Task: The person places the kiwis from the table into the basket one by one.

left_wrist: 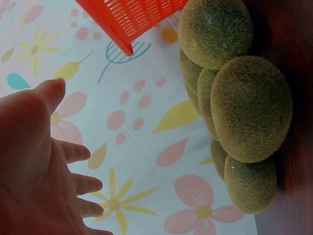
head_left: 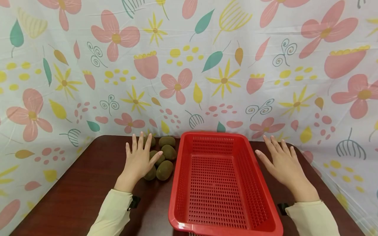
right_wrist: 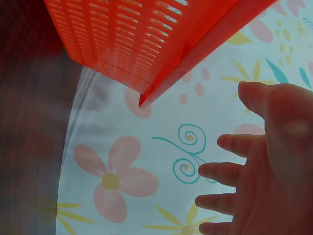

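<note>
Several brown fuzzy kiwis (head_left: 164,170) lie in a cluster on the table, left of a red plastic basket (head_left: 174,196). My left hand (head_left: 137,162) hovers over the cluster's left side with its fingers spread, hiding part of some kiwis. In the left wrist view that hand (left_wrist: 34,161) is apart from the kiwis (left_wrist: 252,107) and holds nothing. The basket has slotted walls and nothing inside it. To its right, my right hand (head_left: 283,165) is held with straight, spread fingers, also holding nothing. The right wrist view shows this hand (right_wrist: 274,166) apart from the basket's wall (right_wrist: 117,44).
A dark reddish-brown wooden table (head_left: 79,193) carries the basket and kiwis. Behind it and along both sides hangs a white cloth (head_left: 189,114) printed with flowers and leaves. Dark wrist bands (head_left: 134,202) sit at the ends of the pale sleeves (head_left: 112,213).
</note>
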Tool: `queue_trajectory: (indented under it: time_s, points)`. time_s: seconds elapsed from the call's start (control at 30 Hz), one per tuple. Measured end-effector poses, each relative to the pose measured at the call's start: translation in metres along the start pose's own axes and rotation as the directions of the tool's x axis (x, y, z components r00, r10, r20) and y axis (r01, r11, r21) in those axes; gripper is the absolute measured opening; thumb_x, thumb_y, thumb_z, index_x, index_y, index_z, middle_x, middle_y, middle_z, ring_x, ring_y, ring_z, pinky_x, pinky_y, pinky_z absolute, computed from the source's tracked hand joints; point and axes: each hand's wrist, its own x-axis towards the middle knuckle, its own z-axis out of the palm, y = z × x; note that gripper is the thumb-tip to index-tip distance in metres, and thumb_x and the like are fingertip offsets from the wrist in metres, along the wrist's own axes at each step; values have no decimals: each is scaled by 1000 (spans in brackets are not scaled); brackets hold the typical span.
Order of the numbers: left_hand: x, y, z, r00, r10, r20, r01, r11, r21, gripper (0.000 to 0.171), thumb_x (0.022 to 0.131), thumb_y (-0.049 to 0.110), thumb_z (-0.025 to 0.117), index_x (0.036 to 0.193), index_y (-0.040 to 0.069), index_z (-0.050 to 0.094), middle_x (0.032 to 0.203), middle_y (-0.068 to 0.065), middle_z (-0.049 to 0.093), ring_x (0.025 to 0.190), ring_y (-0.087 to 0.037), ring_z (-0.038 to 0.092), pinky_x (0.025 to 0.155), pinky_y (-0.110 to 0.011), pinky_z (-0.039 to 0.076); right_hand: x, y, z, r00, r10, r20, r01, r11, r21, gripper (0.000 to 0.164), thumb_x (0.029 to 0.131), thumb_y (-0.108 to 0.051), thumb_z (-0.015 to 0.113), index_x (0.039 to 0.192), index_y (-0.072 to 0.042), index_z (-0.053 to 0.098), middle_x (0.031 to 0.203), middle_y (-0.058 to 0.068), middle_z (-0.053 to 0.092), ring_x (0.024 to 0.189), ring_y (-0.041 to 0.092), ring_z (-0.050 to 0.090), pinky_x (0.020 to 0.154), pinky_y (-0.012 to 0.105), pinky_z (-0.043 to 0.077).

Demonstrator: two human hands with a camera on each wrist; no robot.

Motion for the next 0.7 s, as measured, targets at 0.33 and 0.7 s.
queue_trajectory:
  time_s: [0.33, 0.7]
  points:
    - [-1, 1, -4, 1000, 5, -18, -5, 1000, -16, 78, 98, 53, 45, 155, 10, 14, 158, -25, 7, 143, -46, -6, 110, -68, 2, 2, 4, -3, 997, -59, -52, 63, 995, 81, 67, 102, -41, 43, 151, 1, 23, 148, 35, 26, 133, 57, 20, 109, 67, 9]
    - [-4, 1, -7, 998, 15, -55, -18, 998, -54, 75, 99, 46, 50, 154, 6, 18, 156, -27, 13, 142, -49, 0, 110, -67, 7, 1, 7, -7, 999, -24, 24, 16, 962, 271, 67, 101, -41, 45, 152, -2, 24, 145, 32, 35, 129, 53, 34, 96, 69, 32]
